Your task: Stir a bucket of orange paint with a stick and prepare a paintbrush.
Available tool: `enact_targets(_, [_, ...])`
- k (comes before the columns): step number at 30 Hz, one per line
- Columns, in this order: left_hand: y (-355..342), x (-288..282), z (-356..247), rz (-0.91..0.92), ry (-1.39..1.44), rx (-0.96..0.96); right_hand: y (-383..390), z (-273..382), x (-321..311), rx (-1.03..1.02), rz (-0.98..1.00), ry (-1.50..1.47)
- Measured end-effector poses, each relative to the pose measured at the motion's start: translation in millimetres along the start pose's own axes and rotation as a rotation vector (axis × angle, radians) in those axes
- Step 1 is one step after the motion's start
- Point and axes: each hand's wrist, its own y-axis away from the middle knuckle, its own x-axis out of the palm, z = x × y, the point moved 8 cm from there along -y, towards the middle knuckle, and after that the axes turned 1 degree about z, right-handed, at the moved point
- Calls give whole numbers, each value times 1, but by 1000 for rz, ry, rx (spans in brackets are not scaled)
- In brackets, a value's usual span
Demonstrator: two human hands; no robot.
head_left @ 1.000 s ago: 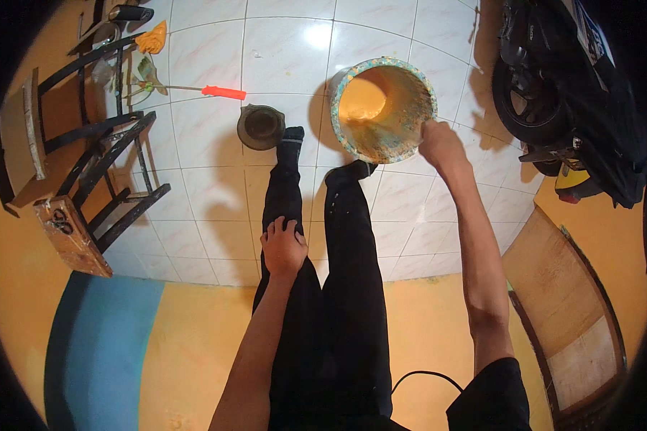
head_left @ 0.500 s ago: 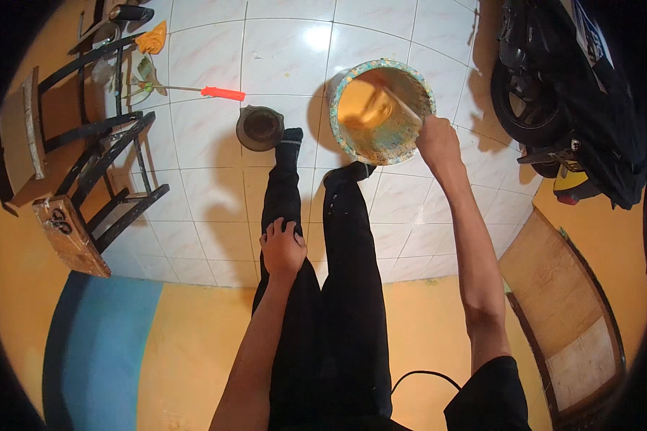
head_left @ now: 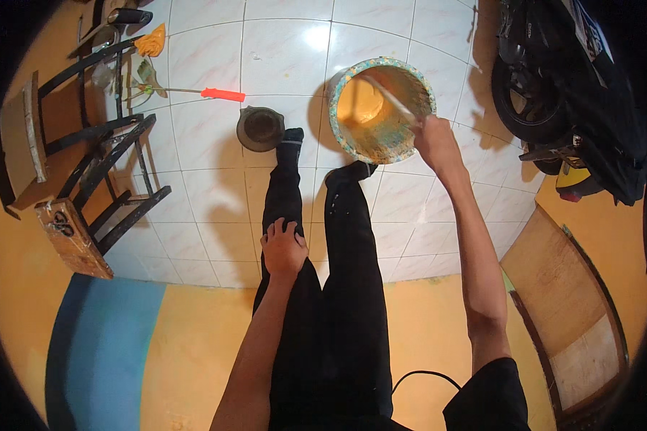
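Observation:
My right hand (head_left: 438, 140) is closed round the upper end of a pale stirring stick (head_left: 395, 99). Its lower end reaches down into a paint-spattered bucket (head_left: 334, 108), in yellow-orange paint (head_left: 357, 103). The bucket stands on the tiled floor just beyond my right foot. My left hand (head_left: 285, 248) lies on my left knee, fingers spread, holding nothing. By my left foot sits a dark, shallow bowl-like container (head_left: 261, 129), its inside in shadow.
A thin-shafted tool with a red-orange handle (head_left: 223, 94) lies left of the bucket, near an orange crumpled piece (head_left: 151, 41). A black metal frame with wooden boards (head_left: 75, 237) stands at the left. A motorcycle (head_left: 546, 108) under a dark cover stands right.
The stick has swung inside the bucket, its upper part now nearer the far rim, with my right hand shifting only slightly. My left hand stays on the knee.

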Motion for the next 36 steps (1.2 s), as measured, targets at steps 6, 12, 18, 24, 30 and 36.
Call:
enact_targets(6, [0,-2,1,25,-18,-2,5,-11,13,51,314,-1])
enact_targets(12, [0,3,5,33,-6,-8,-5,7,-14,8,27,73])
enact_targets(18, [-2,1,4,37,2,-5,4,-16,9,92,270,72])
enact_targets(24, [-4,-2,0,2,-23,20,-1,7,-12,-66,-29,81])
enact_targets(30, [-4,-3,3,2,-23,13,6,-11,8,70,146,142])
enact_targets(36, [-4,3,5,35,-6,-1,-1,-7,4,66,31,-117])
